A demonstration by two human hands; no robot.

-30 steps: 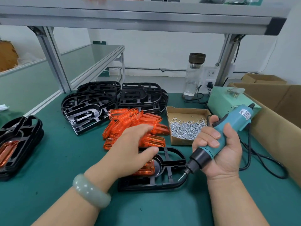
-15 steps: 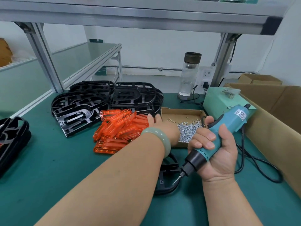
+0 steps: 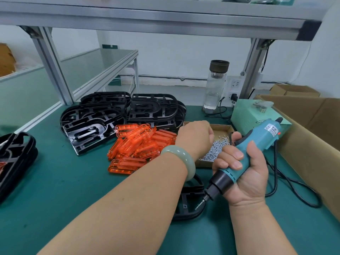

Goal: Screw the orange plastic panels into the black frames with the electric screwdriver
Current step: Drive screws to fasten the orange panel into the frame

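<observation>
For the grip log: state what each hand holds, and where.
Right hand grips the electric screwdriver round its teal body, above the black collar. Left hand is curled over the screw box; whether it holds a screw cannot be told.

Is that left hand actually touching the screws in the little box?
Cannot tell. In the head view the left hand is over the screws, but its fingertips are hidden behind its own knuckles.

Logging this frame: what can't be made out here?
Head view.
Fingertips of the left hand: turned away over the screw box; any screw pinched is unseen.
The black frame: mostly under the left forearm; any panel inside hidden.
Label on the electric screwdriver: too small to read.
The frame stack: cut off by the left edge.
</observation>
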